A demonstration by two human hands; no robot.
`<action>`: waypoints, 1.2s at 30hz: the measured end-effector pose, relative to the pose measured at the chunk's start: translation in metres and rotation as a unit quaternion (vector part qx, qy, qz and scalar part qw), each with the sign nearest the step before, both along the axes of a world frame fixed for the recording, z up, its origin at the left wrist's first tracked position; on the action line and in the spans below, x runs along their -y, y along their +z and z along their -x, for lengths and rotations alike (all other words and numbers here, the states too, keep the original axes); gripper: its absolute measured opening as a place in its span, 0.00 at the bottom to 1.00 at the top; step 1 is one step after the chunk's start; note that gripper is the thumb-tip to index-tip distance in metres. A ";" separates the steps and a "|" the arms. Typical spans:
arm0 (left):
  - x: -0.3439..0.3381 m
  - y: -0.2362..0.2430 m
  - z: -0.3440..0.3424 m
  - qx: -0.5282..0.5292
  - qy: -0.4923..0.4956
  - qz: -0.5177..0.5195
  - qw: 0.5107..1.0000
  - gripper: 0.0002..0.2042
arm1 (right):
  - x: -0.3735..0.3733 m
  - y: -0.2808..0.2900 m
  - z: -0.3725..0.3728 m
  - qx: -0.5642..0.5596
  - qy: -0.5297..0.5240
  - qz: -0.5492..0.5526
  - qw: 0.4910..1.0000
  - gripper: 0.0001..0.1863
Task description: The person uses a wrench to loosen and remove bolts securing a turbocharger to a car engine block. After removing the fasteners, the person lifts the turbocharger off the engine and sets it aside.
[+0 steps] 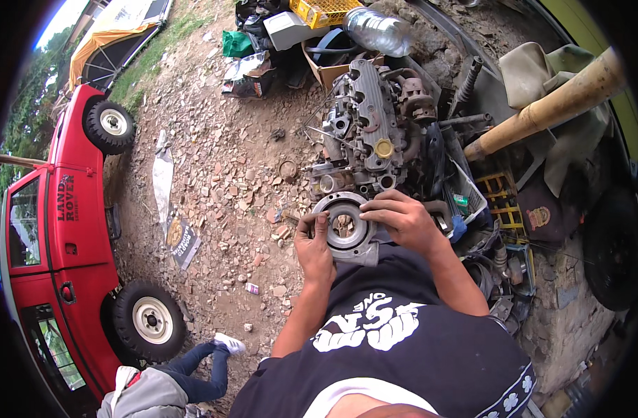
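In front of my chest I hold a grey, ring-shaped metal housing with a flange and small bolt holes. Stony ground shows through its round centre. My left hand grips the ring's left edge, thumb up against the rim. At the upper right edge, the fingers of my right hand are bent over the rim; its thumb is hidden. Just beyond the ring stands a dirty engine with a grey ribbed cover and a yellow oil filler cap.
A thick bamboo pole slants in from the right over piled parts and a yellow crate. Behind the engine lie a plastic bottle and boxes. A red off-road vehicle stands left, with a person near its wheel.
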State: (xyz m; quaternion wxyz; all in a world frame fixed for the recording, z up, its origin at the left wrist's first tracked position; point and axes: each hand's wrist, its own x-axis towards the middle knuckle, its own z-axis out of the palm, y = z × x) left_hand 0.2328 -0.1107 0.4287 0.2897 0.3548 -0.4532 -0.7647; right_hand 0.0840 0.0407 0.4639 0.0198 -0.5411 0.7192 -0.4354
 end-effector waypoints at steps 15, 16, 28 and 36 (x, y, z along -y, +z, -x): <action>0.044 -0.039 -0.028 0.100 -0.010 -0.166 0.981 0.15 | 0.034 -0.069 0.019 0.228 0.134 -0.009 0.964 0.15; 0.039 -0.039 -0.029 0.091 0.004 -0.175 0.980 0.17 | 0.036 -0.074 0.015 0.241 0.104 -0.003 0.965 0.14; 0.066 -0.050 -0.034 0.174 -0.008 -0.149 0.973 0.16 | 0.060 -0.085 0.012 0.213 0.181 -0.093 0.955 0.15; 0.112 -0.051 -0.032 0.130 -0.050 -0.146 0.980 0.14 | 0.092 -0.069 -0.010 0.230 0.037 -0.116 0.966 0.15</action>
